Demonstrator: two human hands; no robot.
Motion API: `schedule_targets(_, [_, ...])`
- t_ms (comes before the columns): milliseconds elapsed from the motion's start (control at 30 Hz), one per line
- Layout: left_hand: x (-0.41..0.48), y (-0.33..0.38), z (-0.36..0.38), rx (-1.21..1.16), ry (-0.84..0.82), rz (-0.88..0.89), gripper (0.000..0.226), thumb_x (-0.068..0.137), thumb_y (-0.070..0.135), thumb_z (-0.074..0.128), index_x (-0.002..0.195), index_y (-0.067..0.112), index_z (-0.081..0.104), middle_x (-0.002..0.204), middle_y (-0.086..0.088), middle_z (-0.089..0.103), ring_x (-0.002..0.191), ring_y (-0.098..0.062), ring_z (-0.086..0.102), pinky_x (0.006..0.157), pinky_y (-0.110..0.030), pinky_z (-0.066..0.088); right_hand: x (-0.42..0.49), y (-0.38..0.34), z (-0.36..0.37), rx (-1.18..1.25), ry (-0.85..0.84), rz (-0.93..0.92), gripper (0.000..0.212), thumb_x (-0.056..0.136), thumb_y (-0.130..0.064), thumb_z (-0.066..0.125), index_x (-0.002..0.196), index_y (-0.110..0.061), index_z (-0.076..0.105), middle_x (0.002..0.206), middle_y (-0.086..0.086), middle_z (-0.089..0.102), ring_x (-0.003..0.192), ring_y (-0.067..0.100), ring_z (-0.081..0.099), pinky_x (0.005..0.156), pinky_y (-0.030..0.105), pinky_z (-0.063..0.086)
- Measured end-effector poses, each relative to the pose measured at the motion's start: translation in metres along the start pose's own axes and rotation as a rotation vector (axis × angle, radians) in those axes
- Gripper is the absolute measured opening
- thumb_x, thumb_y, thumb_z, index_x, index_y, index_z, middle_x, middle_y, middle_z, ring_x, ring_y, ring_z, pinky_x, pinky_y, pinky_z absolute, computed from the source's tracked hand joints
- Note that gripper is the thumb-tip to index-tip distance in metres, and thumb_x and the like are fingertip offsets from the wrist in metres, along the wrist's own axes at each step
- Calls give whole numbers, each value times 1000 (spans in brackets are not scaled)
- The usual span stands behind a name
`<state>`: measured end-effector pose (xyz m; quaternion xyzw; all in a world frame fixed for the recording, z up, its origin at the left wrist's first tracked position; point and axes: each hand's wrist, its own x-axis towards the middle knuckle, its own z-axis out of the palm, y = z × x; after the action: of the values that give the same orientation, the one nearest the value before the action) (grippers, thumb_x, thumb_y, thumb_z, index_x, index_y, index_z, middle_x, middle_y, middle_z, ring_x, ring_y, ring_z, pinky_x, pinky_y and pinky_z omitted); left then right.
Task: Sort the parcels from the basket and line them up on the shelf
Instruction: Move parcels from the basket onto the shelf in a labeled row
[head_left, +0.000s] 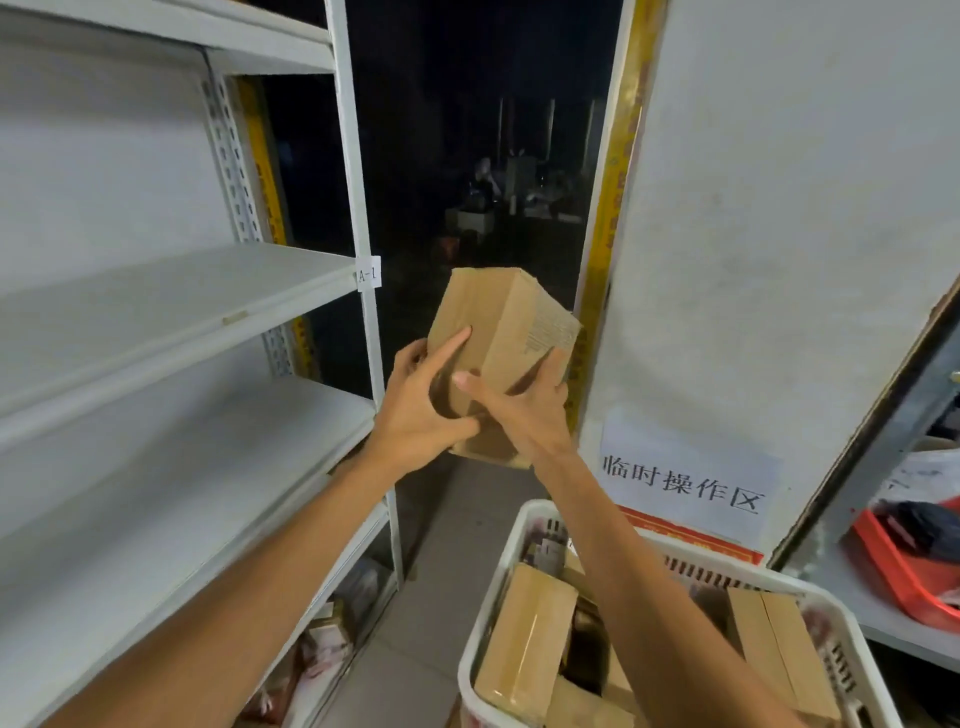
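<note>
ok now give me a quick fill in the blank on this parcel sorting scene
1. The left hand and right hand grip one brown cardboard ____.
2. The label on the shelf post reads ____.
3. More parcels lie in the white ____ at lower right.
Missing words: box; A-1; basket.

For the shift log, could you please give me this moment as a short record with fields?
held item: cardboard box, tilted, in the air beside the shelf
left grip: holds the box's left face
right grip: holds its right side
basket: white basket, below, with more cardboard parcels
shelf: white metal shelf, tag A-1 on its post
</note>
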<state>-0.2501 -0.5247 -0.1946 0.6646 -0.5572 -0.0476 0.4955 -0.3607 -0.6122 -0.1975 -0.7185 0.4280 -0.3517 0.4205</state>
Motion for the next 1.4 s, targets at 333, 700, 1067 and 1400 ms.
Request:
schedule_targets(333, [-5, -23, -14, -242, -65, -271, 98, 72, 58, 70, 146, 44, 7, 140, 16, 30, 122, -1, 40, 86, -11, 45, 18, 24, 24, 338, -89, -31, 110, 62, -52, 84, 149, -40, 17, 126, -14, 46, 118, 12, 47, 102, 39, 43])
schedule_targets(700, [-15, -52, -1, -744, 8, -560, 96, 47, 56, 88, 127, 17, 52, 114, -4, 69, 106, -21, 66, 75, -33, 57, 45, 31, 23, 491, -389, -150, 96, 65, -52, 82, 147, -46, 31, 140, -14, 51, 127, 10, 51, 105, 46, 46])
schedule_targets(1067, [-19, -26, -11, -344, 383, -405, 93, 61, 49, 77, 139, 15, 41, 128, -3, 57, 114, -16, 59, 84, -26, 55, 45, 6, 32, 453, -534, -325, 70, 93, -37, 62, 152, -37, 25, 139, -7, 52, 123, 9, 54, 103, 43, 48])
schedule_targets(1400, [-24, -14, -41, -148, 559, -242, 86, 76, 36, 72, 150, 22, 29, 141, 1, 50, 126, -18, 53, 98, -39, 51, 8, -53, 51, 304, -310, -401, 119, 63, -44, 87, 153, -29, 10, 134, -5, 44, 110, -3, 43, 93, 20, 39])
